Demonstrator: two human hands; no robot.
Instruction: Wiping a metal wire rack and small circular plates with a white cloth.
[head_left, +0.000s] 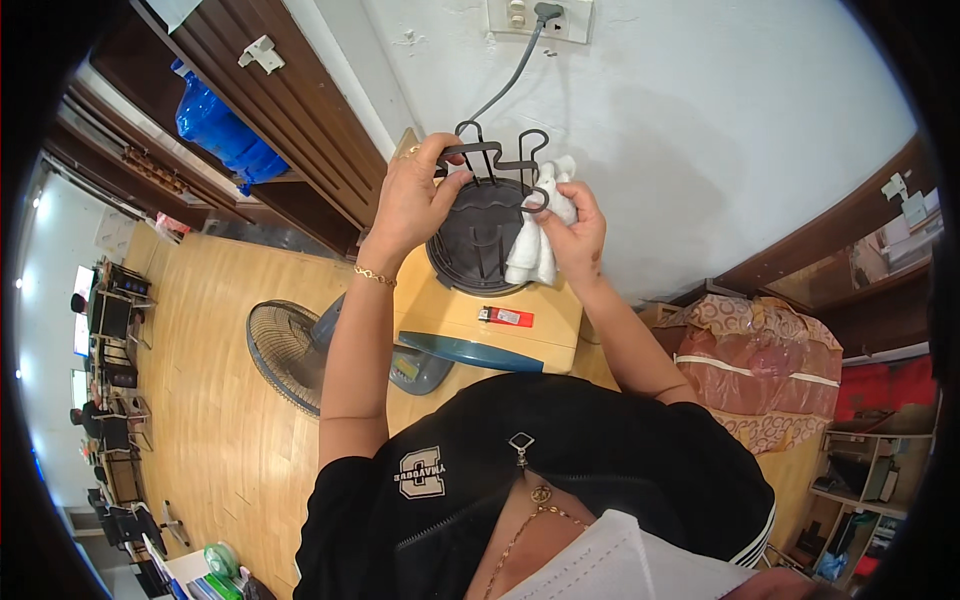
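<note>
A black wire rack with looped arms (pixel 488 148) rises over a round black tray (pixel 470 250) on a small yellow-topped stand (pixel 450 312). My left hand (pixel 408 200) is closed on the rack's upper bar, thumb and fingers pinching the wire. In my right hand (pixel 582 235) is a white cloth (pixel 532 250), bunched against the looped wire end at the right and hanging down over the tray's edge. A red lighter (pixel 508 317) lies on the stand, in front of the tray.
A grey plug (pixel 546 12) sits in the wall socket, its cord running down behind the rack. To the left are a standing fan (pixel 285 350) and a blue water bottle (pixel 222 130). A wrapped bundle (pixel 765 365) rests at the right, near shelves (pixel 850 490).
</note>
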